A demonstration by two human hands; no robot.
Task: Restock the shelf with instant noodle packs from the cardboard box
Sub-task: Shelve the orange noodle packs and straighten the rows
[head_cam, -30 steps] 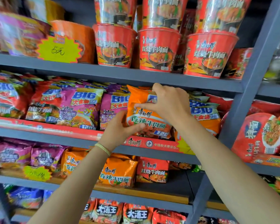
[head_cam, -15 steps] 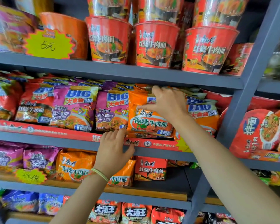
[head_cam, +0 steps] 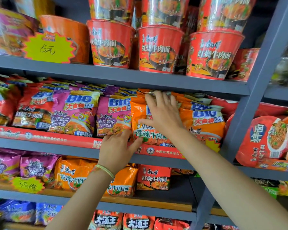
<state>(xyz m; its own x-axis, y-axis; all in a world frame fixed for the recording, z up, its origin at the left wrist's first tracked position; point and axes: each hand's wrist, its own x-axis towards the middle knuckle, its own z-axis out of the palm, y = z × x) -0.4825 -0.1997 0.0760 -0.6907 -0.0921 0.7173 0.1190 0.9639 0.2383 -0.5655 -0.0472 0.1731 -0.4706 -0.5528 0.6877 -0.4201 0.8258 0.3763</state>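
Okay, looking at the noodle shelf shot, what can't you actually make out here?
All in the head view:
- Cardboard box: out of frame.
- Orange pack: mid-face covered by the right hand.
- Red shelf strip: partly hidden behind the left hand.
- Lower yellow price tag: writing blurred.

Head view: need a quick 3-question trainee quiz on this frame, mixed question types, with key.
1. True or false: the right hand lies with spread fingers on the front of the orange noodle pack.
2. Multiple choice: where is the left hand?
A. At the pack's lower left corner, over the red shelf strip
B. On a red noodle cup on the shelf above
C. Down at the bottom shelf
3. Fill in: the pack directly left of the orange one is mostly ____ in colour.

Key
1. True
2. A
3. Purple; that is the purple noodle pack.
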